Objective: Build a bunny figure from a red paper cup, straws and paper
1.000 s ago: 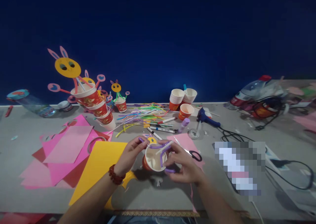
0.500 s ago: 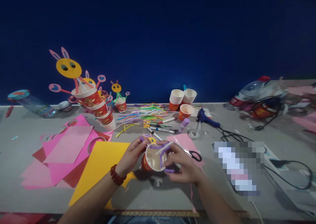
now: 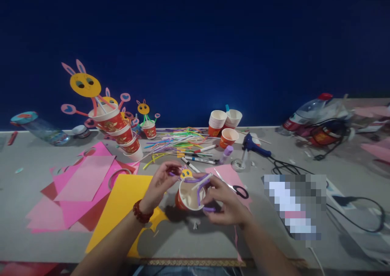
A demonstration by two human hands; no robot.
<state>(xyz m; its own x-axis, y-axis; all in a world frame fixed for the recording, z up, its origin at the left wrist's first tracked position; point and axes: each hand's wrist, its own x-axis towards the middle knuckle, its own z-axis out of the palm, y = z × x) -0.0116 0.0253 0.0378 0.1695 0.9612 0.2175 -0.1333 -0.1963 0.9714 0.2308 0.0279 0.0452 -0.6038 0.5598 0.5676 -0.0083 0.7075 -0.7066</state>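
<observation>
A red paper cup (image 3: 186, 197) with a white inside is tilted toward me between both hands. Purple bent straws (image 3: 199, 186) and a white straw stick out of its rim, and a small yellow paper face (image 3: 186, 173) stands at its far edge. My left hand (image 3: 160, 183), with a red bead bracelet on its wrist, pinches a purple straw end beside the yellow face. My right hand (image 3: 224, 203) grips the cup's right side and the purple straw loop there.
Yellow paper (image 3: 123, 205) and pink sheets (image 3: 82, 182) lie at the left. Finished bunny cups (image 3: 111, 119) stand at the back left. Loose straws (image 3: 179, 142), markers, stacked cups (image 3: 217, 121), a glue gun (image 3: 254, 144), scissors (image 3: 239, 190) and cables (image 3: 359, 211) fill the back and right.
My left hand has lifted slightly and shifted left along the cup rim, fingers now closed on the purple straw end. The cup and right hand stay nearly still.
</observation>
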